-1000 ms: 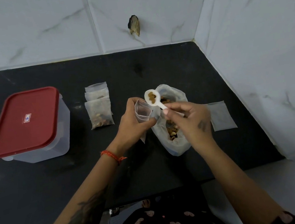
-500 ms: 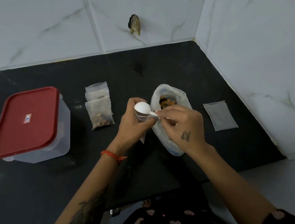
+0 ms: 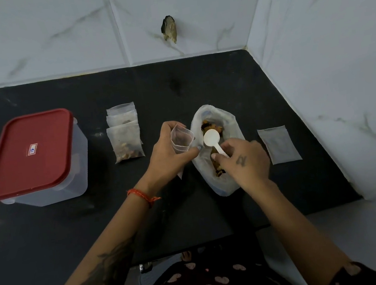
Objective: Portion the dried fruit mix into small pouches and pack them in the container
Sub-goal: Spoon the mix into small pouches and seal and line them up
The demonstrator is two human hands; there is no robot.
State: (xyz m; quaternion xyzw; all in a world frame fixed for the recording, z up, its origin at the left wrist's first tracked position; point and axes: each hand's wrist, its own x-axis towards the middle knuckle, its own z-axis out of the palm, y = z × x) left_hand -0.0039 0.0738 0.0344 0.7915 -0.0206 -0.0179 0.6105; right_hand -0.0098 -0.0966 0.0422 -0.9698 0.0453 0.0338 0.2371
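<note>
Your left hand (image 3: 168, 152) curls around a small open pouch (image 3: 181, 138), held upright just left of the fruit bag (image 3: 218, 148). Your right hand (image 3: 243, 161) pinches the handle of a white spoon (image 3: 211, 138), its bowl over the bag's mouth. The red-lidded container (image 3: 31, 157) stands well left on the surface (image 3: 199, 84).

Lighting dim, cool, diffuse; soft shadows under the container (image 3: 46, 182) and forearms; black counter (image 3: 199, 82) swallows detail; faint sheen on wall tiles (image 3: 327, 79); wide-angle bowing at edges; overall softness, slight grain.
</note>
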